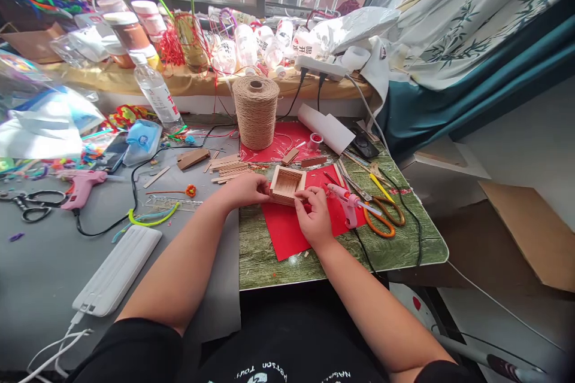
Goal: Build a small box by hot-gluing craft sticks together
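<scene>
One wooden box (287, 183) on red sheet (285, 232), left hand (246, 191), right hand (315, 216) holding

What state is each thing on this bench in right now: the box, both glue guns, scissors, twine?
Small wooden stick box, open side up, gripped by left hand and right hand.
Pink glue gun on red sheet, lying unheld.
Pink glue gun on grey table, lying unheld.
Orange-handled scissors, lying flat, blades shut.
Tan jute twine spool, standing upright.

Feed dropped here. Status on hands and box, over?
Left hand and right hand grip box. Box on red sheet. Glue gun beside right hand.
</scene>
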The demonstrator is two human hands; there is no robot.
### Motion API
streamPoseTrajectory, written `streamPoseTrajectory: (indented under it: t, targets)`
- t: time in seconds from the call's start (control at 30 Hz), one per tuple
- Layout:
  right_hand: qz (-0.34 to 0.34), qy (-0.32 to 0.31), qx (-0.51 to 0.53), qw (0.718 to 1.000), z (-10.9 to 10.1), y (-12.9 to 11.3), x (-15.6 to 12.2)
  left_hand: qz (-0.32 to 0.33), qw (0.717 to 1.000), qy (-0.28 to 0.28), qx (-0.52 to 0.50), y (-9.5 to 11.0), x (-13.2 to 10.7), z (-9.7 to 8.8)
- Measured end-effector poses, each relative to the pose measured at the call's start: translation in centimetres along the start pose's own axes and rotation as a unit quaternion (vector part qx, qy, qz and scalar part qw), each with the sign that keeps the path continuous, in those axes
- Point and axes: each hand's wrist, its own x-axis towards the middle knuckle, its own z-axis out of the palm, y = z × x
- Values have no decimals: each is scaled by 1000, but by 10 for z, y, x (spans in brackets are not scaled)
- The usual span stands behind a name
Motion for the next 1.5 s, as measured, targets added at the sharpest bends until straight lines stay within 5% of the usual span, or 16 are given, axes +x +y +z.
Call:
streamPoseTrajectory:
  t: [0.8,1.13,1.5]
  targets:
    - [5,2,0,1000,3,6,1,-28,996,-44,-69,-11,8,4]
    - [4,0,12,1000,1,6,2,-49,999,-15,-12,-5,8,8]
    - [-3,2,3,1000,3,5,2,-1,998,33,51,15,8,21]
